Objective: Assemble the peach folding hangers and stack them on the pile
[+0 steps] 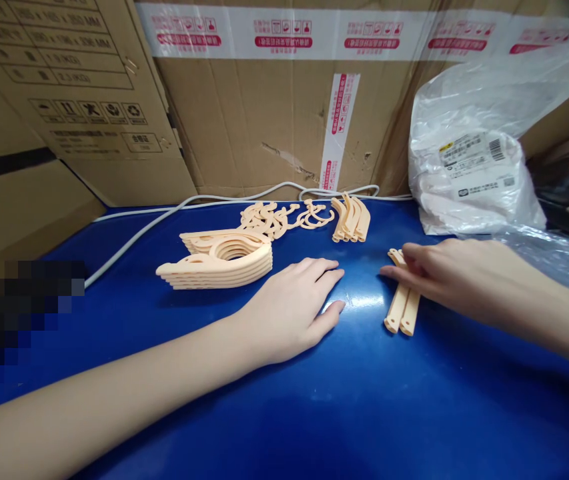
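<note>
My right hand (429, 267) lies over a pair of straight-looking beige plastic hanger arms (400, 310) at the right, its fingers curled around their upper part. The hand hides part of them; their near ends, each with a small hole, show below it. My left hand (299, 307) rests on the blue table in the middle, fingers apart and nothing in it. Just beyond that hand, to the left, is a neat stack of beige hanger bodies (219, 267). Behind are a pile of beige hooks (269, 219) and a bunch of curved hanger arms (351, 219).
Cardboard boxes (244, 120) stand along the back edge of the blue table (284, 413). A white cable (149, 233) runs across the rear and left. At the back right sits a plastic bag (469, 167) with a label, and clear film (559, 257) lies before it.
</note>
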`<state>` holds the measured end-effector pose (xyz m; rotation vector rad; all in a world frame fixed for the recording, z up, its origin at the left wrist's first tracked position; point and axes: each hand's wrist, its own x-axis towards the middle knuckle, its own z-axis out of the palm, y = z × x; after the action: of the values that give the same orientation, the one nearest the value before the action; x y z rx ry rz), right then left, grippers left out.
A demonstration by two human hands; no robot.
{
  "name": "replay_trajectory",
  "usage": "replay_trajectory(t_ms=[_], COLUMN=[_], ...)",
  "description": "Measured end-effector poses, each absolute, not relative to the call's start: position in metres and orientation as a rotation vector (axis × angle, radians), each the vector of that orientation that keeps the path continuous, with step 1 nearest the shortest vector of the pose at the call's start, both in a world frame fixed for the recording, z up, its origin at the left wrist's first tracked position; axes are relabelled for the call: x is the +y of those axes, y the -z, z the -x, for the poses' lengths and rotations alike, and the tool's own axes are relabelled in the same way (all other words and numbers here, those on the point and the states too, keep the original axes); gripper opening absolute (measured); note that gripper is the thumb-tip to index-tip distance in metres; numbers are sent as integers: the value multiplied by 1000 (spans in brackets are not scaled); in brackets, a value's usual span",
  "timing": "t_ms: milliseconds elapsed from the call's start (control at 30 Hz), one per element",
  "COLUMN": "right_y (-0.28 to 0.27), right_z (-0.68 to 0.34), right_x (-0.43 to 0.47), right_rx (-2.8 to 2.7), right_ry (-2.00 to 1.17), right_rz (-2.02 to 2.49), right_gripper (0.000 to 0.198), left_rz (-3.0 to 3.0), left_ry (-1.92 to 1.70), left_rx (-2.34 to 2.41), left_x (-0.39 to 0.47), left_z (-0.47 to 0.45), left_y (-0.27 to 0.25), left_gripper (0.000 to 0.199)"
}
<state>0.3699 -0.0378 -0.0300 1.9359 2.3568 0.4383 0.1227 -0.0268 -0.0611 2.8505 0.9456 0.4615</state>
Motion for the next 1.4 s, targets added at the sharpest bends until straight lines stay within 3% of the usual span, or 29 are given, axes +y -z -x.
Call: replay_trajectory(t_ms=[167,300,367,467,733,1033,1167,1400], right_y=[27,22,23,24,22,5,8,17], right_z=[-352,-340,-339,-339,-343,-335,-319,-297], right_x=[-43,-53,-54,-53,-42,14,49,69], right_rx=[2622,2859,2921,2968,3000,3060,2995,2911], right_ry=[228,820,922,799,544,-471,-612,-588], right_rz=[-1816,-1569,-1496,-1494,-1541,-1316,-1214,-1259], right_gripper=[49,31,24,23,31,34,40,39], left_rz=[-2794,-2710,-2697,-2716,-2768,-2782,-2776,-2785], left_ry=[-492,-496,-510,-521,-504,-519,-514,-511], left_rx=[922,952,971,977,956,961,945,928], left_x=[-27,-29,-29,-27,-26,-26,-26,-25], left_z=[-124,-125,-124,-122,-124,-124,-122,-122], left_y=[57,55,55,58,59,61,61,62], left_gripper=[50,50,53,62,56,54,55,56])
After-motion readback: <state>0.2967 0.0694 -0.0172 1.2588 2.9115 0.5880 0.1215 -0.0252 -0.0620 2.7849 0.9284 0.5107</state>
